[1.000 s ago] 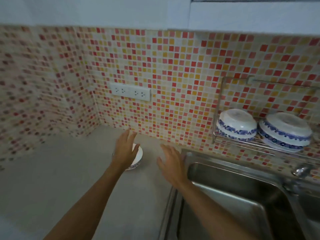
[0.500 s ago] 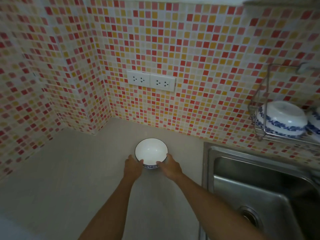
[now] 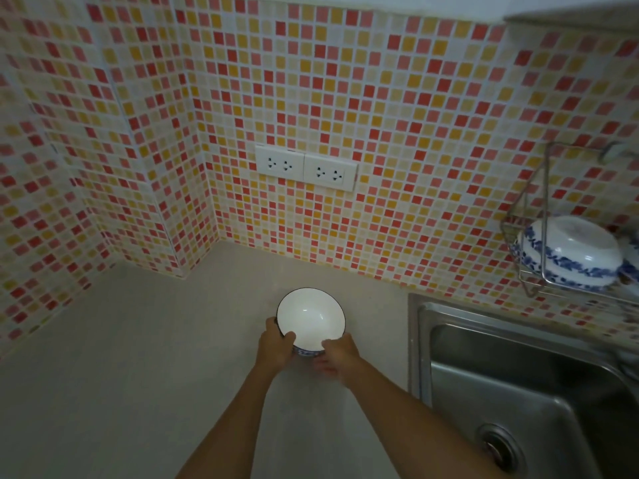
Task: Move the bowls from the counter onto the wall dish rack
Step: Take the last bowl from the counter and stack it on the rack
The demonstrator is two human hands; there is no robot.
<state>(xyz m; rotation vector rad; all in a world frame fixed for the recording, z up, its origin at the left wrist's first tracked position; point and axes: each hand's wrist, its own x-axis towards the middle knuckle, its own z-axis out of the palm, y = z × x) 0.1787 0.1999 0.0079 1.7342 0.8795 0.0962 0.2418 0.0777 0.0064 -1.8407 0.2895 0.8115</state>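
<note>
A white bowl (image 3: 311, 318) with a dark rim and blue pattern stands upright on the grey counter (image 3: 138, 357). My left hand (image 3: 276, 344) grips its near left rim, thumb inside. My right hand (image 3: 337, 352) holds its near right side, fingers under the edge. At the right, the wire wall dish rack (image 3: 529, 285) carries an upside-down blue-and-white bowl (image 3: 570, 254); a second one is cut off by the frame edge.
A steel sink (image 3: 518, 392) lies right of the counter, below the rack. A double wall socket (image 3: 306, 166) sits on the mosaic-tiled wall behind the bowl. The tiled corner closes the counter at the left.
Both hands have come from above the counter onto the bowl and closed on its near rim. The view has swung left and down, so the rack now sits at the right edge.
</note>
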